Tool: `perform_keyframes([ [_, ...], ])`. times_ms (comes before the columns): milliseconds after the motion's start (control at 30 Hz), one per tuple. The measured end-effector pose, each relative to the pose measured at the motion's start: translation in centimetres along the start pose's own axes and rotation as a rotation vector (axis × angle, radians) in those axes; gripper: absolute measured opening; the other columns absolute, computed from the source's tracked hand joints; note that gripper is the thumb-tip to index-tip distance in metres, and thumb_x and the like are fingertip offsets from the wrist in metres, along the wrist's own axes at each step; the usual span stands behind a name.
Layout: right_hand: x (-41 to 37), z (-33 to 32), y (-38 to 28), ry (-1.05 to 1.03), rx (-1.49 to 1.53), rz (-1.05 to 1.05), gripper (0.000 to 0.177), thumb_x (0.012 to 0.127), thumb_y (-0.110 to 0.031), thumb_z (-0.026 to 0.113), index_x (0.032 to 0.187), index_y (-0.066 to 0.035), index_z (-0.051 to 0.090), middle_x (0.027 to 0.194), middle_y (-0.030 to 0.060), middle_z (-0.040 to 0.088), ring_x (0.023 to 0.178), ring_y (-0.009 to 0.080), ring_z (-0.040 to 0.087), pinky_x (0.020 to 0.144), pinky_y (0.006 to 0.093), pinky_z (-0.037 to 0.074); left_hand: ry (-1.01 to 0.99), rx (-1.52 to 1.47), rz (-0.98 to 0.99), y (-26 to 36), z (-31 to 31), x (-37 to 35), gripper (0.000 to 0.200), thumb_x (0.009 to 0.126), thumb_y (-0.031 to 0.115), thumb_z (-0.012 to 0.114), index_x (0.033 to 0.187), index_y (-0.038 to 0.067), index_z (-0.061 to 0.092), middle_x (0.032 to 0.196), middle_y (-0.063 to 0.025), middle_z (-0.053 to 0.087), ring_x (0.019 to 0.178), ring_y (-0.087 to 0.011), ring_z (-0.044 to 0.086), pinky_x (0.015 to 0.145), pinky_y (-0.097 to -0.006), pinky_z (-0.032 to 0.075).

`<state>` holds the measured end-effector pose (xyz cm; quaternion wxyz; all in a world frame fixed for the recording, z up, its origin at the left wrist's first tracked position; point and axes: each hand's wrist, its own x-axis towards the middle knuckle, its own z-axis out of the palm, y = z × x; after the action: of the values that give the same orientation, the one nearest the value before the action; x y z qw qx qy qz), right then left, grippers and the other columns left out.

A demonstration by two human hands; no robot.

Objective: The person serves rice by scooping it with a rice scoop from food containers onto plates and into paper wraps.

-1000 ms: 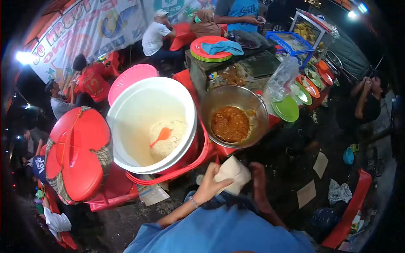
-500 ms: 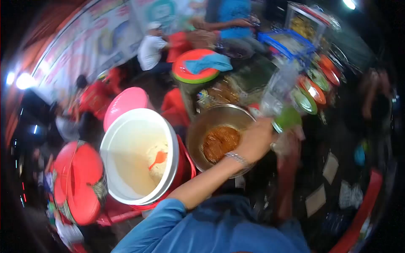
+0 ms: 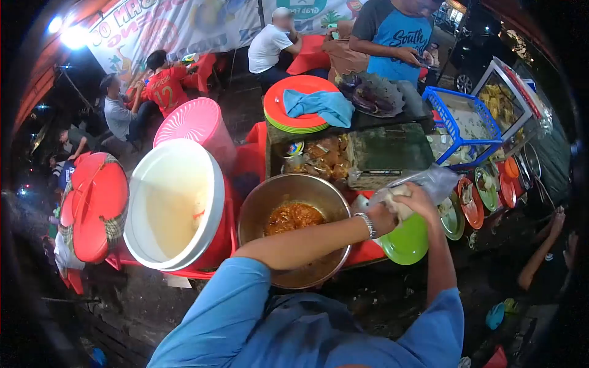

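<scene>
Now, a pale packet [image 3: 399, 198] is held by both the left hand [image 3: 381, 219] and the right hand [image 3: 421, 203]

From the head view, the packet is pinched by the bent fingers of both hands. It is held up near the green plate [image 3: 405, 241], with a clear bag [image 3: 439, 182] beside it. The big metal pot [image 3: 253, 211], with red sauce [image 3: 296, 218] inside, is crossed by the left arm [image 3: 300, 244]. To its left, a white tub [image 3: 153, 205] is seen.
</scene>
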<state>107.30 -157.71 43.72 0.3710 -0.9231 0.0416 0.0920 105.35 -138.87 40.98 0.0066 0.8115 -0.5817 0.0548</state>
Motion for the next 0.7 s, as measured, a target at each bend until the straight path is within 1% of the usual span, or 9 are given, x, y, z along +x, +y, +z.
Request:
perform_keyframes([
  [100, 3.9, 3.0, 3.2, -0.206, -0.135, 0.148, 0.068, 0.074, -0.032, 0.075, 0.128, -0.001, 0.049, 0.120, 0.0181, 0.059, 0.102, 0.0267, 0.060, 0.088, 0.0329, 0.047, -0.137, 0.006, 0.007, 0.2, -1.9, -1.8, 0.020, 0.075, 0.015, 0.059, 0.092, 0.008, 0.067, 0.089, -0.0112, 0.069, 0.082, -0.0244, 0.067, 0.072, -0.0364, 0.051],
  [200, 3.7, 4.1, 2.8, 0.104, -0.152, 0.224, 0.063, 0.080, -0.040, 0.069, 0.126, -0.001, 0.052, 0.118, 0.0182, 0.060, 0.092, 0.0276, 0.064, 0.083, 0.0348, 0.050, -0.081, -0.007, -0.009, -1.2, -4.8, -3.1, 0.014, 0.073, 0.014, 0.059, 0.081, 0.007, 0.069, 0.076, -0.0102, 0.069, 0.073, -0.0236, 0.068, 0.063, -0.0350, 0.052],
  [300, 3.2, 0.8, 2.3, -0.194, 0.200, 0.309, 0.074, 0.081, -0.055, 0.061, 0.135, -0.007, 0.044, 0.135, 0.0176, 0.047, 0.119, 0.0300, 0.050, 0.081, 0.0387, 0.051, -0.150, 0.000, -0.110, -3.6, -6.7, -3.6, 0.016, 0.075, 0.021, 0.060, 0.074, 0.006, 0.068, 0.074, -0.0138, 0.068, 0.067, -0.0258, 0.068, 0.058, -0.0386, 0.053],
  [333, 3.4, -0.1, 3.7, -0.155, 0.069, 0.238, 0.073, 0.081, -0.055, 0.061, 0.134, -0.006, 0.045, 0.132, 0.0177, 0.048, 0.117, 0.0303, 0.051, 0.075, 0.0383, 0.053, -0.093, -0.105, -0.040, -4.8, -7.0, -3.8, 0.019, 0.076, 0.022, 0.060, 0.075, 0.005, 0.068, 0.075, -0.0141, 0.068, 0.069, -0.0281, 0.068, 0.058, -0.0410, 0.054],
  [367, 3.6, -1.0, 5.0, -0.109, -0.065, 0.174, 0.073, 0.082, -0.055, 0.060, 0.133, -0.006, 0.045, 0.130, 0.0178, 0.050, 0.115, 0.0305, 0.052, 0.069, 0.0379, 0.055, -0.239, -0.122, 0.000, -5.4, -9.8, -3.7, 0.018, 0.077, 0.021, 0.059, 0.078, 0.005, 0.067, 0.077, -0.0148, 0.068, 0.073, -0.0294, 0.068, 0.061, -0.0415, 0.054],
  [433, 5.0, -2.8, 7.5, 0.362, -0.397, -0.180, 0.071, 0.082, -0.055, 0.060, 0.128, -0.002, 0.049, 0.115, 0.0207, 0.059, 0.106, 0.0318, 0.058, 0.070, 0.0388, 0.055, -0.127, -0.110, -0.008, -6.9, -10.2, -3.2, 0.015, 0.078, 0.017, 0.058, 0.088, 0.010, 0.067, 0.082, -0.0157, 0.067, 0.078, -0.0310, 0.067, 0.065, -0.0436, 0.054],
  [567, -0.2, -9.6, -0.6, 0.086, -0.172, 0.348, 0.074, 0.085, -0.058, 0.054, 0.124, 0.005, 0.050, 0.105, 0.0279, 0.062, 0.101, 0.0393, 0.060, 0.095, 0.0444, 0.044, -0.116, -0.109, 0.028, -10.3, -11.0, 0.1, 0.023, 0.077, 0.012, 0.059, 0.099, 0.013, 0.066, 0.089, -0.0142, 0.066, 0.088, -0.0318, 0.064, 0.076, -0.0433, 0.052],
  [667, -1.8, -12.2, 0.7, 0.225, -0.441, 0.257, 0.076, 0.087, -0.059, 0.048, 0.124, 0.007, 0.050, 0.104, 0.0316, 0.061, 0.100, 0.0417, 0.061, 0.090, 0.0481, 0.045, -0.070, -0.078, 0.059, -10.8, -12.5, 3.6, 0.024, 0.076, 0.013, 0.061, 0.099, 0.012, 0.066, 0.090, -0.0141, 0.065, 0.092, -0.0313, 0.062, 0.081, -0.0435, 0.049],
  [700, -1.4, -12.1, 3.8, 0.427, -0.434, 0.030, 0.070, 0.087, -0.053, 0.053, 0.128, 0.004, 0.045, 0.093, 0.0275, 0.063, 0.083, 0.0386, 0.062, 0.079, 0.0466, 0.047, -0.084, -0.045, 0.045, -11.1, -13.4, 4.4, 0.024, 0.075, 0.013, 0.063, 0.099, 0.012, 0.066, 0.091, -0.0140, 0.065, 0.093, -0.0311, 0.061, 0.084, -0.0435, 0.048],
])
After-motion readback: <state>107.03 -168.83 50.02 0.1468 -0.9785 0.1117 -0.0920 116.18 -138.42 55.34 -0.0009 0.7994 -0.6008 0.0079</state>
